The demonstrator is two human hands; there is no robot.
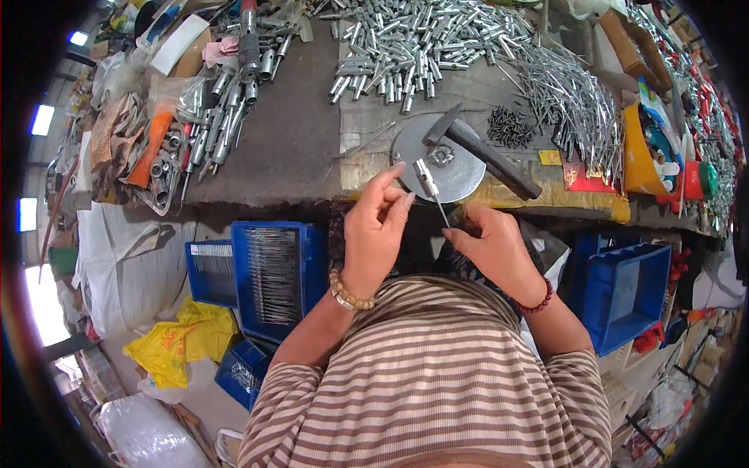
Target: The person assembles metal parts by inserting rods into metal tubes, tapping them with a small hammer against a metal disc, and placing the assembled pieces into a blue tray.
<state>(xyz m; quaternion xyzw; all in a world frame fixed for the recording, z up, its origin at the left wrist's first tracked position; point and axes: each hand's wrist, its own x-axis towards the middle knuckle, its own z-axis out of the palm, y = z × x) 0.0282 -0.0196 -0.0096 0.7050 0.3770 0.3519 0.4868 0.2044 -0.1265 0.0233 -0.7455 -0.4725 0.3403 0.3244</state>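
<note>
My right hand (495, 242) pinches the lower end of a thin metal rod with a shiny socket-like head (427, 179). The rod tilts up and to the left, its head over the edge of a round grey metal disc (460, 178) on the bench. Beside the head, my left hand (376, 226) is raised with thumb and forefinger apart, and nothing shows between them. Across the disc lies a hammer (488, 156), its handle pointing to the near right. A small heap of dark screws or pins (511, 127) sits just beyond the handle.
Shiny metal sleeves (425, 51) are piled at the back, with thin rods (573, 97) to their right. Tools and sockets (226, 109) crowd the left side. A yellow container (646, 152) stands at the right. Blue crates (273, 277) sit below the bench edge.
</note>
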